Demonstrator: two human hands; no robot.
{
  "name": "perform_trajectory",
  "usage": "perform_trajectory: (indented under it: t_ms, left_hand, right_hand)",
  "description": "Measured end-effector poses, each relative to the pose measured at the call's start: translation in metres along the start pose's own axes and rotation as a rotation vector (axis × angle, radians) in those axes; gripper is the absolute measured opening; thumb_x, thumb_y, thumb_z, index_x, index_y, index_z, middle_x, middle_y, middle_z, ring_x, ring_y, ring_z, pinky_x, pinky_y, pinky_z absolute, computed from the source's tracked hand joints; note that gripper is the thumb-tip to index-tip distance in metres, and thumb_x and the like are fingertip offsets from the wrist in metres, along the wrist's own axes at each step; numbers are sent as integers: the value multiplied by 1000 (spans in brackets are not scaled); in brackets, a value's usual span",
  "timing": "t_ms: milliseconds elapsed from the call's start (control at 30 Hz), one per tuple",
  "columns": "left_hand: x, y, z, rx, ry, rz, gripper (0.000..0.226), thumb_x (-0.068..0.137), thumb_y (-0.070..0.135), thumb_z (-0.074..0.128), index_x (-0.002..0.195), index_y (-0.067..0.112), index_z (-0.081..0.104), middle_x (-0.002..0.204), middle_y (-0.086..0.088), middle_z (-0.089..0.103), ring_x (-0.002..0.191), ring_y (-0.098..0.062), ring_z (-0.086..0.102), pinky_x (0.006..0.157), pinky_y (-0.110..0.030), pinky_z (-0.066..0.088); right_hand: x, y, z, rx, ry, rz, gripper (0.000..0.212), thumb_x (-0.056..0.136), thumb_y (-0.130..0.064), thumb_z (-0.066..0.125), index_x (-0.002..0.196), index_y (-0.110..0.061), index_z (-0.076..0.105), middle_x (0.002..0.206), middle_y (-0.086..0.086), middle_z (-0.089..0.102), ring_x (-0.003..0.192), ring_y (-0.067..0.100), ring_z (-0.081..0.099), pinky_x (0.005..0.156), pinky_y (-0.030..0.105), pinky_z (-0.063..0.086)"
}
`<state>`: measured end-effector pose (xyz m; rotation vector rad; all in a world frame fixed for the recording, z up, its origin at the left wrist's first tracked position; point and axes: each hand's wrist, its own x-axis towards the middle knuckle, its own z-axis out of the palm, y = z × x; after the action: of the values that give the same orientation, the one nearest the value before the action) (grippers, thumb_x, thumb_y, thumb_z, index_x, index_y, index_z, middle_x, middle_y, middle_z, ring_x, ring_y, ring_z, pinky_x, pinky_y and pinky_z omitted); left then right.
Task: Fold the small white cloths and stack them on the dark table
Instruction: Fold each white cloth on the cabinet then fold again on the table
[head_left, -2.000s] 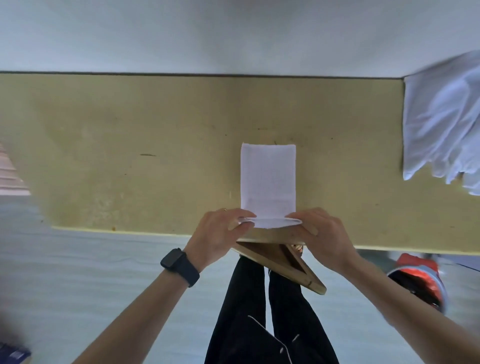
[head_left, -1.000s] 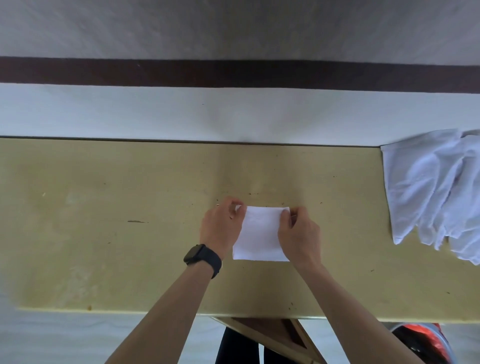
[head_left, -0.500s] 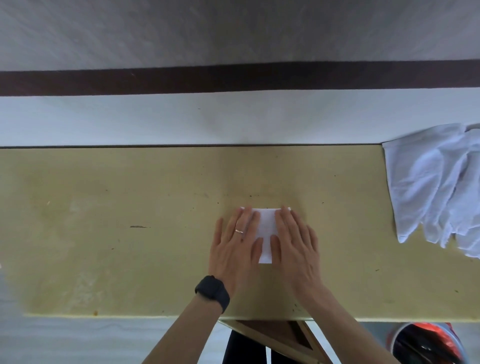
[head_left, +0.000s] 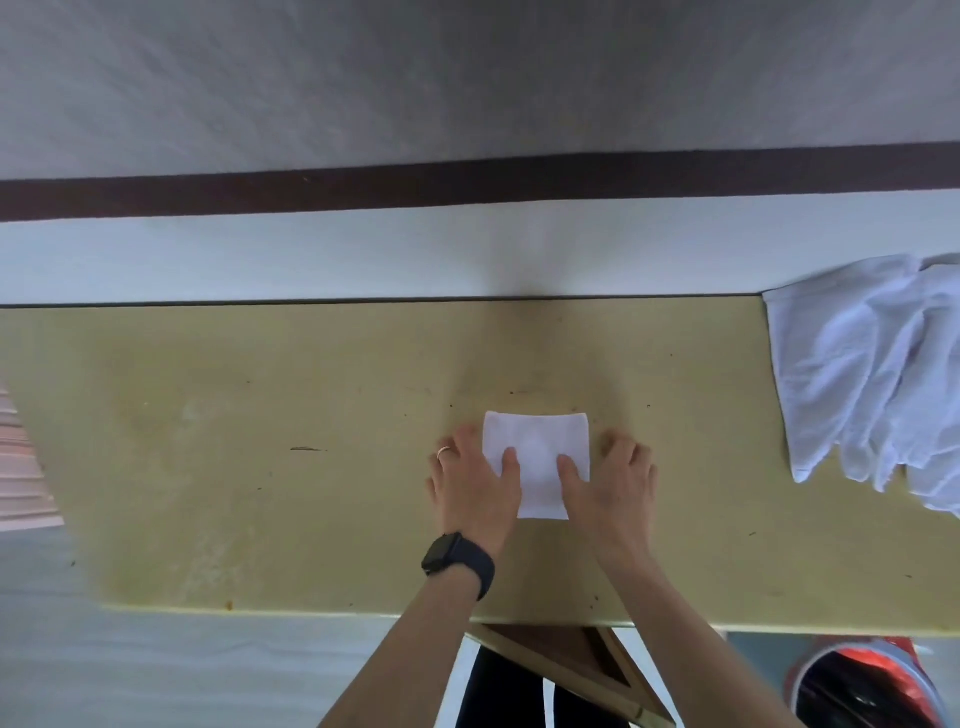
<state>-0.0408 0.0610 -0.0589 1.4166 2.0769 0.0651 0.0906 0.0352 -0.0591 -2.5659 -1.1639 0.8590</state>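
Observation:
A small white cloth (head_left: 537, 441), folded into a near square, lies flat on the yellowish table (head_left: 260, 457) just in front of me. My left hand (head_left: 470, 486), with a ring and a black watch on the wrist, rests flat on the cloth's left edge, thumb on the fabric. My right hand (head_left: 610, 486) lies flat on its right edge in the same way. Both hands press down with fingers spread; neither grips the cloth. A heap of loose white cloths (head_left: 872, 374) lies at the table's right end.
The table's near edge (head_left: 311, 613) runs across the lower view, with a wooden brace (head_left: 561, 660) under it by my legs. A red-rimmed bin (head_left: 862, 686) stands on the floor at the lower right. A pale wall with a dark stripe (head_left: 467, 187) lies beyond.
Two seconds ago I held the long cloth's near end; then I folded it away from me. My hands, pressed together over it half a second ago, have since slid apart to its sides.

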Motion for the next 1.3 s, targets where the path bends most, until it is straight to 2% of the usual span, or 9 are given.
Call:
perform_trajectory:
  t_ms: [200, 300, 467, 567, 700, 833, 933, 1033, 1300]
  left_hand:
    - [6, 23, -2, -203, -127, -354, 30, 88, 35, 62, 106, 18, 46, 109, -3, 61, 109, -28, 53, 96, -41, 40]
    - [12, 22, -6, -310, -199, -419, 25, 77, 37, 64, 95, 20, 59, 97, -1, 66, 97, -28, 61, 90, -44, 50]
    - [3, 19, -25, -644, -245, -391, 22, 84, 20, 69, 102, 19, 56, 101, 1, 62, 87, -17, 58, 70, -29, 44]
    - [-18, 17, -54, -782, -286, -242, 27, 83, 19, 74, 107, 17, 62, 103, -1, 67, 92, -19, 63, 73, -27, 48]
    - [-58, 9, -114, -910, -241, -81, 14, 88, 24, 72, 101, 19, 74, 101, -7, 74, 101, -31, 67, 85, -39, 54]
    - [-115, -5, -176, -1015, -22, 54, 20, 95, 34, 64, 99, 18, 75, 100, -9, 74, 96, -30, 68, 87, -46, 54]
    - [-174, -20, -215, -985, 250, 102, 39, 92, 49, 58, 79, 13, 63, 73, -12, 57, 68, -18, 51, 64, -35, 42]
    - [-236, -42, -245, -927, 537, 44, 44, 97, 48, 53, 69, 16, 43, 62, 7, 36, 59, -12, 34, 54, -22, 27]
    - [-412, -182, -259, -892, 1069, -326, 45, 99, 50, 45, 77, 11, 45, 61, 8, 38, 55, -10, 31, 51, -24, 26]
  right_hand:
    - [15, -24, -6, 225, -196, 262, 33, 81, -24, 65, 108, -15, 48, 103, 2, 59, 91, 23, 58, 70, 37, 51]
    - [18, -28, -13, 233, -264, 285, 20, 81, -19, 62, 100, -15, 58, 84, -4, 59, 69, 12, 54, 52, 26, 40]
    - [6, -22, -27, 370, -262, 135, 8, 85, -24, 63, 93, -22, 61, 87, -8, 64, 74, 6, 57, 56, 24, 40]
    - [-9, -24, -48, 545, -274, 51, 8, 89, -26, 64, 97, -23, 64, 89, -7, 68, 82, 13, 64, 63, 25, 45]
    - [-34, -44, -95, 613, -260, -196, 8, 92, -24, 65, 98, -28, 64, 88, -10, 71, 81, 8, 65, 66, 24, 49]
    - [-78, -82, -144, 612, -318, -499, 6, 97, -25, 59, 97, -27, 64, 87, -10, 69, 72, -1, 61, 60, 14, 46]
    - [-126, -112, -167, 576, -326, -720, 8, 98, -28, 56, 92, -27, 61, 80, -14, 64, 69, -3, 57, 57, 13, 43]
    - [-188, -132, -173, 528, -347, -899, 14, 98, -37, 53, 89, -26, 54, 73, -10, 59, 67, 4, 53, 57, 20, 40]
    - [-400, -139, -118, 422, -709, -1250, 20, 101, -35, 49, 85, -22, 45, 63, -2, 52, 55, 8, 45, 52, 23, 34]
